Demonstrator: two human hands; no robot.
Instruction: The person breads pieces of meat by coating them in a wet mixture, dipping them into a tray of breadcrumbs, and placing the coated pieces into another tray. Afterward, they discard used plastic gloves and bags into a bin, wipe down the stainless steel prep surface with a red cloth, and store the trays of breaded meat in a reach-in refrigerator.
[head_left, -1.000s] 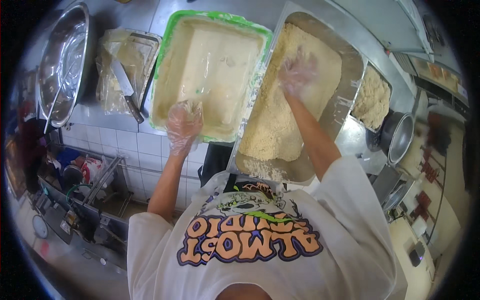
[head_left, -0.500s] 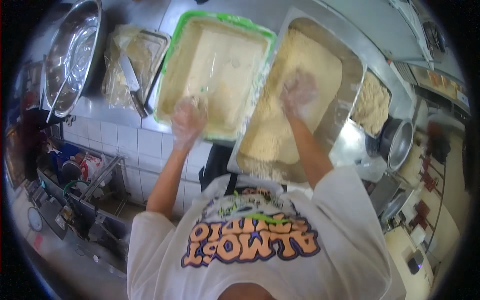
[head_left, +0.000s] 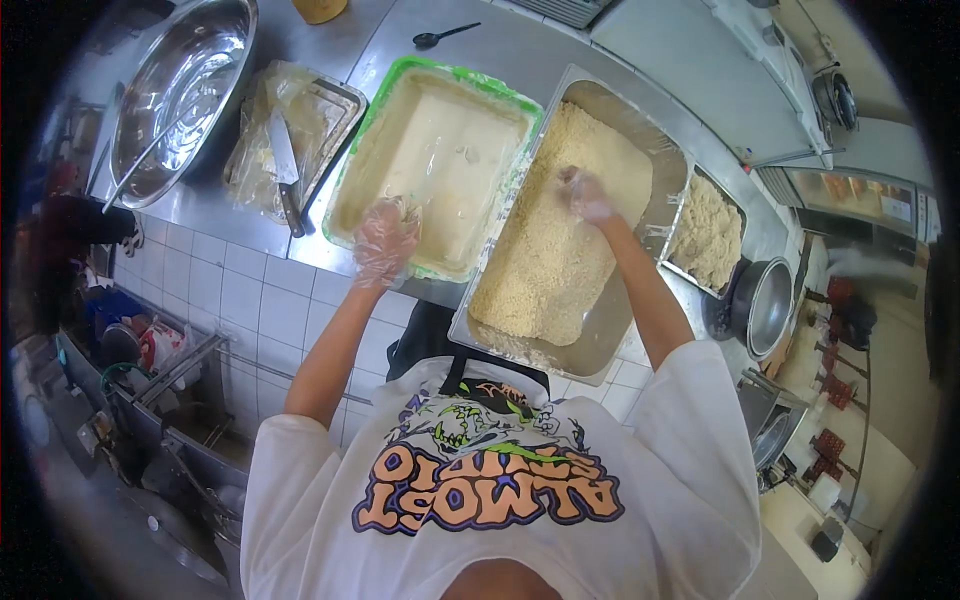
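Since a second ago the right hand (head_left: 585, 195) has drawn back from the far part of the crumb tray to its middle, while the left hand (head_left: 385, 240) has stayed at the near edge of the batter tray.

Nearest the person, at the counter's (head_left: 590, 45) front edge, the left hand, in a thin clear glove, is curled loosely with its fingers dipped into the pale batter; whether it holds a piece there cannot be told. The green-rimmed batter tray (head_left: 440, 165) lies just beside the crumb tray, their long sides touching or nearly so. The right hand, also gloved, rests on the heaped breadcrumbs in the large steel tray (head_left: 665, 235), fingers bunched and partly closed on the crumbs; what it grips, if anything, is hidden by crumbs.

Left of the batter tray stands a smaller steel tray (head_left: 340, 100) lined with crumpled clear plastic wrap, with a knife (head_left: 285, 170) lying across it, handle toward the front edge. Farther left sits a big round steel bowl (head_left: 180, 95). Right of the crumb tray a small steel container (head_left: 710, 230) holds more crumbs, and a round steel pot (head_left: 765, 305) stands beyond the counter's right end. Toward the back edge lies a dark spoon (head_left: 445, 37).
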